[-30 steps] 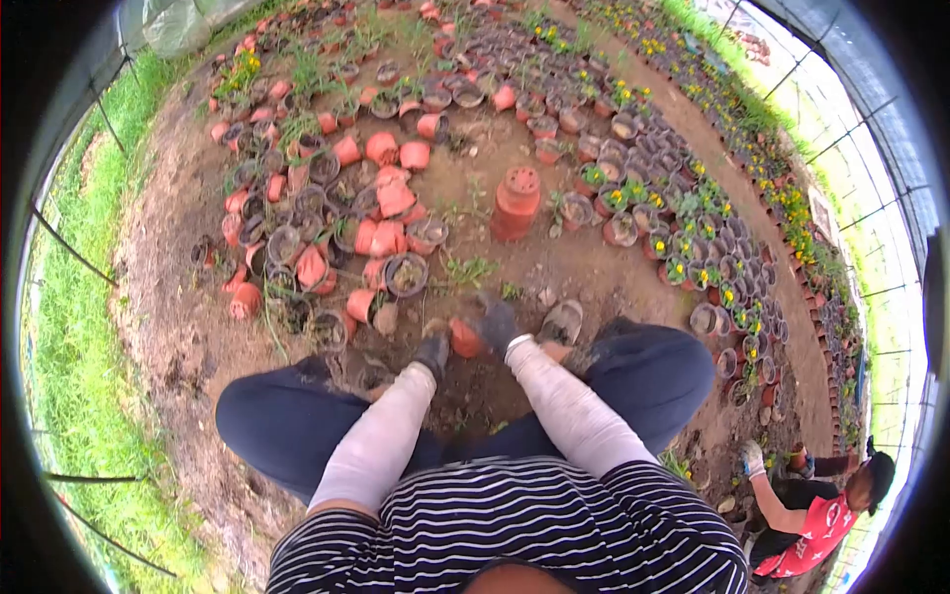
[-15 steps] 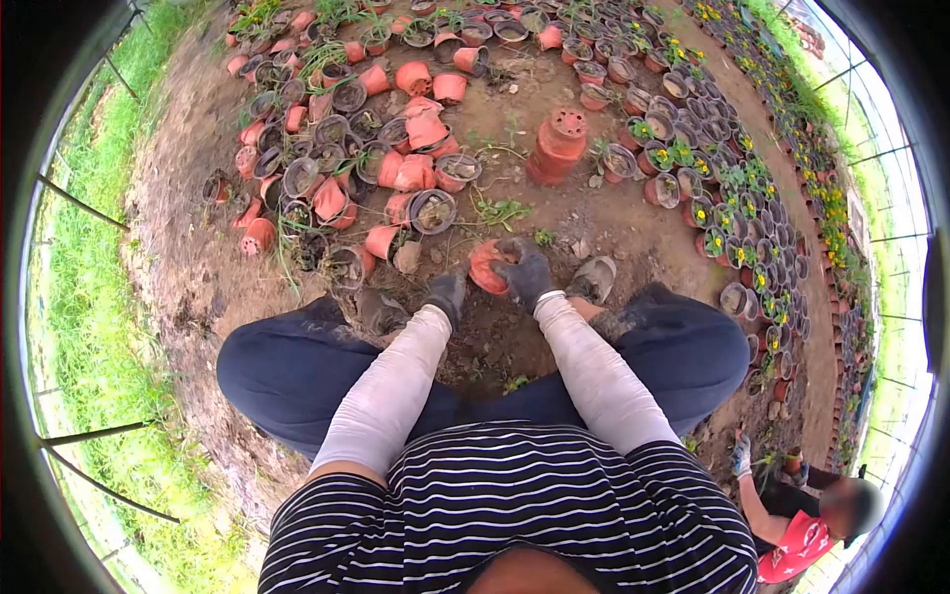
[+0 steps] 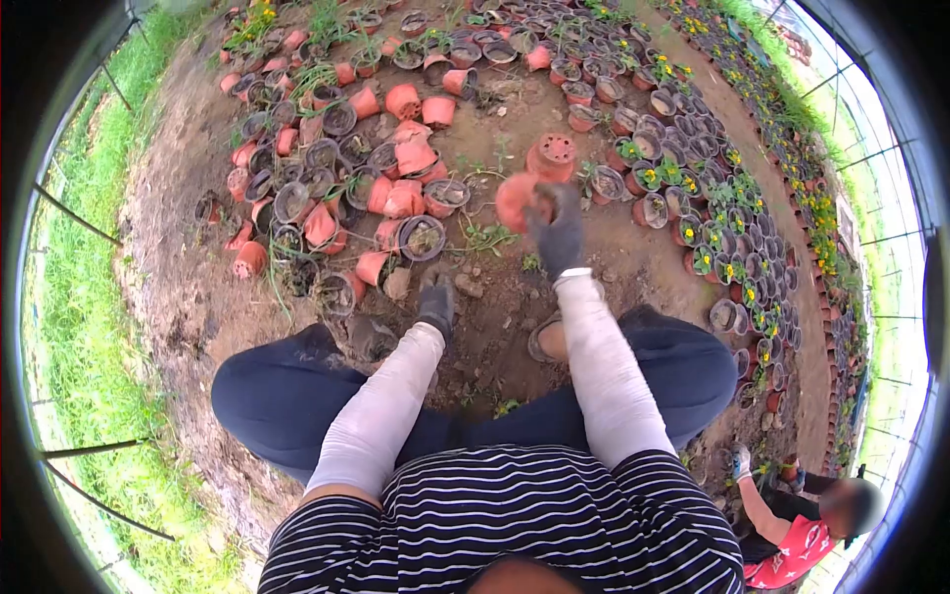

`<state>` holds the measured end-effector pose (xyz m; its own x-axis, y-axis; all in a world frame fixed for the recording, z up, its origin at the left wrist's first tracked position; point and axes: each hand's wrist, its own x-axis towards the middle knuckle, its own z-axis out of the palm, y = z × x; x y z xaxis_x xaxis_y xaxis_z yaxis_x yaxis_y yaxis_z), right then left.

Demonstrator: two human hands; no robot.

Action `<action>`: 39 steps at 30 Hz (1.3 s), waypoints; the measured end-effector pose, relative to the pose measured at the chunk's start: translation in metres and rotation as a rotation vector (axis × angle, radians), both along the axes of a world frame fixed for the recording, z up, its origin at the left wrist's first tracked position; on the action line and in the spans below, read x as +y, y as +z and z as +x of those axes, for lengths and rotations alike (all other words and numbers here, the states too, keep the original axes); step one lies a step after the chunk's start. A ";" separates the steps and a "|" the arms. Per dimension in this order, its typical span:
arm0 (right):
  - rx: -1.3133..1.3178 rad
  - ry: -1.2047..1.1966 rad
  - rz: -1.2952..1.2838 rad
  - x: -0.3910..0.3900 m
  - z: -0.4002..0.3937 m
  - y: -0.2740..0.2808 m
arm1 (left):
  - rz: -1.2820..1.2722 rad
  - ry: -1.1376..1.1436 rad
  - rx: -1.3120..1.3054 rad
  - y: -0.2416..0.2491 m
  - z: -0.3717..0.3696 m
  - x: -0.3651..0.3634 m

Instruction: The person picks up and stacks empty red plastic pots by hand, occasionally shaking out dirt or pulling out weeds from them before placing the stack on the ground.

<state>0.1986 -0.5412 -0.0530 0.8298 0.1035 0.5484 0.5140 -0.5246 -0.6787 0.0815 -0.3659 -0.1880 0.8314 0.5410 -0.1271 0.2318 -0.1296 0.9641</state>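
My right hand (image 3: pixel 559 233), in a dark grey glove, grips a reddish plastic plant pot (image 3: pixel 515 202) and holds it up over the soil. Just behind that pot stands a stack of upside-down pots (image 3: pixel 554 150), partly covered by it. My left hand (image 3: pixel 435 302), gloved the same way, is low over the soil in front of my left shoe (image 3: pixel 372 339), with its fingers pointing forward and nothing seen in them. Nearest to it are a soil clod (image 3: pixel 468 285) and a tipped pot (image 3: pixel 372 267).
Many soil-filled and toppled pots (image 3: pixel 322 183) lie in a heap at the front left. Rows of pots with yellow flowers (image 3: pixel 732 247) run along the right. A person in a red top (image 3: pixel 800 546) crouches at the lower right. Grass (image 3: pixel 94 327) grows at the left edge.
My right hand has lifted the pot from between my feet and carried it forward to the stack. My left hand has come away from the pot and sits slightly left and lower.
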 end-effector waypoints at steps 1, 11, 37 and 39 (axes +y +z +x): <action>-0.062 -0.063 -0.011 -0.006 0.017 0.016 | 0.122 -0.008 -0.071 0.004 0.010 -0.001; -0.084 -0.060 -0.350 -0.035 0.118 0.030 | 0.328 -0.454 -0.433 0.119 0.206 -0.048; 0.388 0.148 0.008 -0.064 0.165 -0.115 | 0.781 -0.526 0.123 0.030 0.325 0.015; 0.406 0.082 0.007 -0.060 0.158 -0.108 | 1.104 -0.108 0.067 0.023 0.319 0.068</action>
